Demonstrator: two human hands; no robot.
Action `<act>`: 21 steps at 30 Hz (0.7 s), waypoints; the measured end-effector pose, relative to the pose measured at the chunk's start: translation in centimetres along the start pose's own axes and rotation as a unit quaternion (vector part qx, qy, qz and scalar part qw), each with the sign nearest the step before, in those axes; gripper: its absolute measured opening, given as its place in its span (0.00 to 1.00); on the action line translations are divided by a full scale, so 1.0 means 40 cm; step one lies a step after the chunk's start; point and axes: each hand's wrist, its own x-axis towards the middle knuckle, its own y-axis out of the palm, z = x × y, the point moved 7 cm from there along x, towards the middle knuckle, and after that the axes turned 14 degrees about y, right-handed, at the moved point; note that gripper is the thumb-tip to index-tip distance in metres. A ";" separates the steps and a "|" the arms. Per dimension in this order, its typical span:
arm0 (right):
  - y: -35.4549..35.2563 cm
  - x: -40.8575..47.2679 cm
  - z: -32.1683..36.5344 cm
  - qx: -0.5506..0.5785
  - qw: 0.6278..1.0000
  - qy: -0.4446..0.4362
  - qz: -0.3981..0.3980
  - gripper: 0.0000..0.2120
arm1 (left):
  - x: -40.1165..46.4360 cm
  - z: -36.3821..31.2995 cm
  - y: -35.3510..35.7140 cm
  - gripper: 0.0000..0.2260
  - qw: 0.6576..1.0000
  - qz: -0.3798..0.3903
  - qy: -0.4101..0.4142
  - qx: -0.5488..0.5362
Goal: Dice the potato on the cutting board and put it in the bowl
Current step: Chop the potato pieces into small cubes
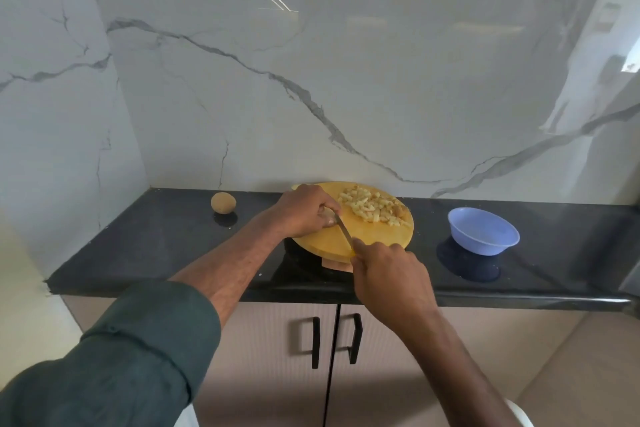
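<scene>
Head view: your left hand (304, 210) fingers pin the firm, slippery potato piece (328, 216) on the cutting board (325, 239); right hand (388, 274) fingers clamp the knife (344, 229)

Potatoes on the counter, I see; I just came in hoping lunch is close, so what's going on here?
A person is dicing potato on the round wooden cutting board. The left hand steadies a remaining piece while the right hand works the knife through it. A pile of diced potato sits on the board's far side. The blue bowl looks empty, and one whole potato waits on the counter.
</scene>
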 end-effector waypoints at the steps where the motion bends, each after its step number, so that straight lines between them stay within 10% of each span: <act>1: -0.005 -0.008 -0.010 0.006 1.000 0.000 0.003 0.17 | -0.002 -0.001 -0.001 0.11 1.000 -0.005 0.003 0.000; 10: -0.053 0.030 -0.054 0.175 0.983 0.051 -0.011 0.15 | -0.032 0.042 0.009 0.24 0.989 -0.098 -0.036 -0.106; 21: 0.013 0.094 0.052 0.067 0.997 0.019 -0.028 0.15 | -0.040 0.075 0.032 0.22 0.979 -0.147 -0.026 -0.137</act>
